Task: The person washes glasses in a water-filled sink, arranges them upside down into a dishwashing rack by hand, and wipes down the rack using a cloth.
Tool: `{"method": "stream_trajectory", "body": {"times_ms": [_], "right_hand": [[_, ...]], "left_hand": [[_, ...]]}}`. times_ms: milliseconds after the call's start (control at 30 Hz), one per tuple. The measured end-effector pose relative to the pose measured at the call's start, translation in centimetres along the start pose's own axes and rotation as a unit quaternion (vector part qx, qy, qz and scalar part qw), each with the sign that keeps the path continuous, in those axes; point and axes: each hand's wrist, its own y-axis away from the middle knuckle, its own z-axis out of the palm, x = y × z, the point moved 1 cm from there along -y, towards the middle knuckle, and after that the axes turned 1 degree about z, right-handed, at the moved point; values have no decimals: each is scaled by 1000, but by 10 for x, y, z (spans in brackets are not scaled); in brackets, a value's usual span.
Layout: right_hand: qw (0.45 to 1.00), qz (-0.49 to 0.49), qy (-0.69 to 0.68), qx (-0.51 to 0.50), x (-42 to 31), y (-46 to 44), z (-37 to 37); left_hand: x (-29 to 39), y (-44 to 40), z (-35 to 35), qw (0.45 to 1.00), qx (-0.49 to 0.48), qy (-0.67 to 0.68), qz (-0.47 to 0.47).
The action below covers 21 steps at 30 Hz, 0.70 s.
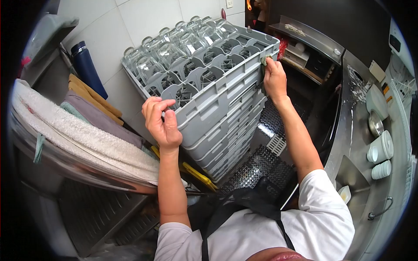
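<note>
A tall stack of grey plastic racks stands in front of me, its top rack holding several upturned clear glasses toward the wall. Beside the near left corner of the top rack is my left hand, fingers bent and apart, with nothing visible in it. My right hand is closed at the far right corner of that rack, gripping a small greenish cloth against the rim. Part of the cloth is hidden behind the fingers.
Towels hang over a metal bar at the left, near a dark blue bottle. A steel counter with a sink, bowls and stacked white cups runs along the right. Black perforated matting covers the floor.
</note>
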Motion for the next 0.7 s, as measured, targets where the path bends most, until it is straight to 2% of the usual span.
{"method": "stream_trajectory", "body": {"times_ms": [100,133,233,267,367,400,433,467,500,567,700], "right_hand": [[962,165,-205,-76,0,-2,7],[950,163,-250,-92,10,-3,10],[991,-16,-98,-94,10,-15,-15],[991,6,42,-129,1,-19,-28],[994,28,49,-98,-6,-9,-20],[997,5,-8,-71,2,-5,-9],[992,55,-96,-64,3,-3,0],[981,101,-135,-100,7,-3,2],[964,148,-174,-133,6,-4,0],[861,266,-372,-223,16,-10,-6],[760,334,-541,-134,13,4,-26]], "left_hand": [[-1,3,1,1000,8,10,-8],[-1,2,1,1000,10,15,-11],[-3,2,1,1000,3,19,-3],[-3,2,1,1000,5,21,-4],[-4,2,2,1000,8,25,-5],[-4,2,2,1000,11,23,-2],[-4,2,1,1000,14,20,0],[-3,3,1,1000,15,19,0],[-4,2,1,1000,14,20,2],[-3,2,1,1000,10,21,3],[-1,-1,1,999,18,31,-7]]}}
